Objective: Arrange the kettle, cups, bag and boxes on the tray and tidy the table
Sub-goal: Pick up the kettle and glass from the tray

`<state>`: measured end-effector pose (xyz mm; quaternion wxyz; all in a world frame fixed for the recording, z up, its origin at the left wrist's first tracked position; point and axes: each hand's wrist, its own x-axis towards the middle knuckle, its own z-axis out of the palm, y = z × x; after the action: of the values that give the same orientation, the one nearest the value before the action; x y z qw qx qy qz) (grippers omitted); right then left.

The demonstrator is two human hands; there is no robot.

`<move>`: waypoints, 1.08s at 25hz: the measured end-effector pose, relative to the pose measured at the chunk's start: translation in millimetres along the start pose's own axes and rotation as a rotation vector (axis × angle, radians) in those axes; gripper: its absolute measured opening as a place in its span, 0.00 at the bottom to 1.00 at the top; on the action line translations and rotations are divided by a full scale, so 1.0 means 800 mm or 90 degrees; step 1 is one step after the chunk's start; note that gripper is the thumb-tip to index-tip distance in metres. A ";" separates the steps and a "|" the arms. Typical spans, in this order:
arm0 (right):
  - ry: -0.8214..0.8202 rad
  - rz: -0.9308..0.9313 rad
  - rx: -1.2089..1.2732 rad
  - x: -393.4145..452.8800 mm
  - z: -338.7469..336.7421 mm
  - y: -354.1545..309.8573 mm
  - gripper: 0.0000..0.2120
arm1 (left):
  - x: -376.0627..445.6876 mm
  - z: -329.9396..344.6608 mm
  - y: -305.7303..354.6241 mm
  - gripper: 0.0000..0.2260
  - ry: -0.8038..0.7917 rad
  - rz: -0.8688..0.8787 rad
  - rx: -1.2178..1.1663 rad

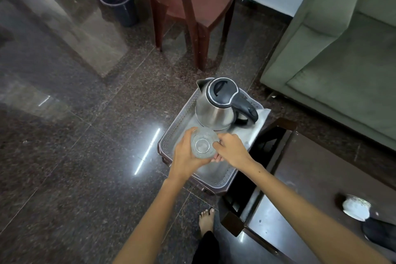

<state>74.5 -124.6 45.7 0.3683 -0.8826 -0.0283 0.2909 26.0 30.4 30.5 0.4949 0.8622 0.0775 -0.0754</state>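
A steel kettle [216, 105] with a black lid and handle stands at the far end of a silver perforated tray [171, 135], on a white napkin [255, 126]. Over the tray's middle, my left hand [185, 154] grips a clear glass cup [202, 143], seen bottom-up, with fingers wrapped round its side. My right hand [232, 150] pinches the cup's right edge. The tray rests on a small dark stool just left of the table.
A dark wooden table [310, 188] lies at the right, with a white saucer-like object [356, 208] and a dark item at its right edge. A green sofa [342, 49], a brown chair [192, 2] and two dark bins [117, 2] stand beyond. My bare foot [206, 219] is on the floor.
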 end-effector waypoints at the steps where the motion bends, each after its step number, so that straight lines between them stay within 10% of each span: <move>1: -0.005 -0.016 0.028 -0.008 -0.006 0.001 0.11 | 0.000 0.001 0.006 0.39 0.004 0.006 0.005; 15: 0.407 -0.138 -0.095 -0.026 -0.085 0.024 0.19 | 0.005 0.013 0.044 0.36 0.063 0.027 0.082; 22: 0.185 0.033 -0.078 0.061 -0.113 0.026 0.18 | 0.011 0.007 0.042 0.35 0.062 0.023 0.096; 27: 0.243 -0.008 0.079 0.076 -0.103 0.033 0.15 | 0.013 -0.001 0.034 0.35 0.058 -0.006 0.084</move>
<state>165.0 -179.8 44.2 0.4227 -0.8970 0.0544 0.1168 42.1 18.1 51.8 0.4326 0.8951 0.0990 -0.0430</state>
